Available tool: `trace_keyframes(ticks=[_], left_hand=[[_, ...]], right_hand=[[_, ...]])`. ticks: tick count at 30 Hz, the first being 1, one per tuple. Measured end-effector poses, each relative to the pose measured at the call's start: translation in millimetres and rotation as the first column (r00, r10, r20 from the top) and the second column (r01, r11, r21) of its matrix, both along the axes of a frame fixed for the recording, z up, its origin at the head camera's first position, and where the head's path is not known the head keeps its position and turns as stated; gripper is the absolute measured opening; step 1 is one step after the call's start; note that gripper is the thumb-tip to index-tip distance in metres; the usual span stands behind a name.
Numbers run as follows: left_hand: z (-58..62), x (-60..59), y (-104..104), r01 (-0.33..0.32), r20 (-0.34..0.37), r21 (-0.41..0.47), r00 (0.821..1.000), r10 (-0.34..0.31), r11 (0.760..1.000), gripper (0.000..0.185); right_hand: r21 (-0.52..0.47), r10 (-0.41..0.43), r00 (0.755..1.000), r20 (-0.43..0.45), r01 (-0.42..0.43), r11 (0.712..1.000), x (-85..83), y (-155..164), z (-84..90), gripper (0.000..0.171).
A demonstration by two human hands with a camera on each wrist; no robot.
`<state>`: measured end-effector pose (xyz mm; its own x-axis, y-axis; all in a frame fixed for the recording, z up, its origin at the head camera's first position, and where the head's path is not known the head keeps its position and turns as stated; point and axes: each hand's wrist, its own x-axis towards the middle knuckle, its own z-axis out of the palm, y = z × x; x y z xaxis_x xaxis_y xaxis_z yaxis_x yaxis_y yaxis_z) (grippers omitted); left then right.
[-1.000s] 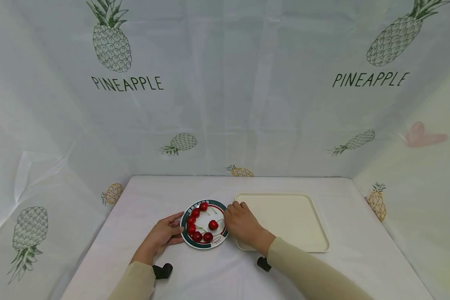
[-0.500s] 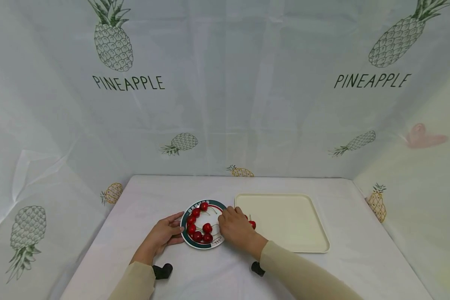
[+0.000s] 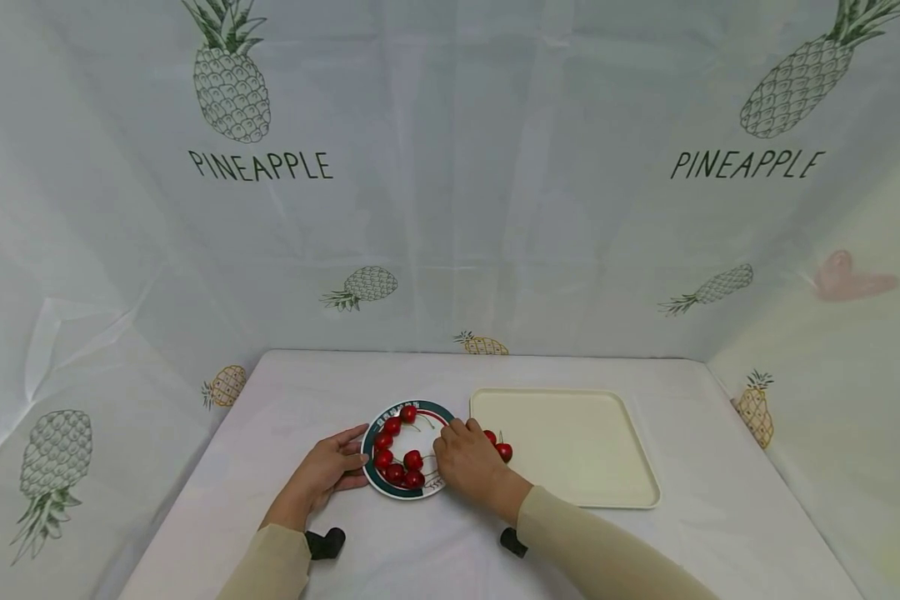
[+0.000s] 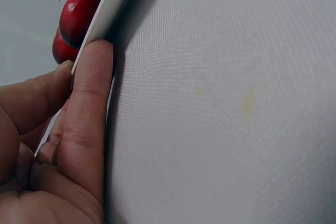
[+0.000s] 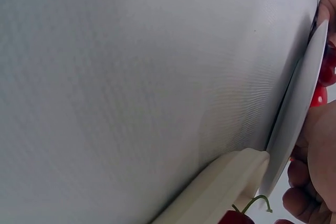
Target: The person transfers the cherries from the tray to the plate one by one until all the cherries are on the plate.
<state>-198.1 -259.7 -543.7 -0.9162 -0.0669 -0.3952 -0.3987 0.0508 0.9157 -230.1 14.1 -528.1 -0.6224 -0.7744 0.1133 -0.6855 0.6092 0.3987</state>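
Observation:
My left hand (image 3: 330, 467) grips the left rim of a round plate (image 3: 371, 475) with a dark green border, thumb above and fingers beneath, as the left wrist view shows. Several red cherries (image 3: 383, 459) line the plate's left side and front. My right hand (image 3: 468, 462) is over the plate's right edge with fingers curled, its fingertips mostly hidden. It pinches the stem of a cherry (image 3: 413, 460) that lies inward of the row, the stem running toward those fingertips. Two cherries (image 3: 504, 452) lie just right of this hand, on a cream tray (image 3: 570, 442).
The rectangular tray stands right beside the plate, its raised rim (image 5: 226, 182) close to the plate's edge (image 5: 299, 108) in the right wrist view. A white cloth (image 3: 420, 550) covers the table, and pineapple-printed sheets (image 3: 495, 208) hang behind and at both sides.
My right hand has moved left and slightly down over the plate, and the cherry by its fingers has shifted left with it toward the row. Cherries on the tray have come into view. Left hand unchanged.

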Motion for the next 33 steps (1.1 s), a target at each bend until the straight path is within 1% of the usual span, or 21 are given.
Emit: trace_keyframes(ticks=[4,12,16,19,26,33], left_hand=[[-0.5,-0.8,0,0.004,0.002,0.005,1.000,-0.004,1.000,0.063],[-1.3,-1.9,0,0.001,0.007,0.002,1.000,-0.001,1.000,0.063],[-0.9,-1.8,0,-0.002,0.010,0.002,1.000,0.002,1.000,0.063],[-0.4,-1.1,0,-0.004,0.014,-0.005,1.000,0.004,1.000,0.063],[-1.5,-1.3,0,-0.007,0.020,-0.021,1.000,0.008,1.000,0.063],[-1.5,-3.9,1,-0.003,0.020,-0.008,1.000,0.003,1.000,0.064]], right_hand=[[0.007,-0.005,1.000,-0.007,0.005,1.000,0.4,0,0.0,0.029],[-0.028,0.000,1.000,-0.009,0.000,1.000,-0.1,1,2.2,0.019],[-0.043,0.012,1.000,-0.021,-0.013,0.999,-1.2,3,2.4,0.018],[-0.054,0.026,0.999,-0.042,-0.028,0.998,-3.5,7,3.9,0.018],[-0.053,0.032,0.999,-0.031,-0.034,0.998,-8.3,17,13.3,0.029],[-0.110,0.044,0.996,-0.075,-0.052,0.993,-21.8,32,19.9,0.022]])
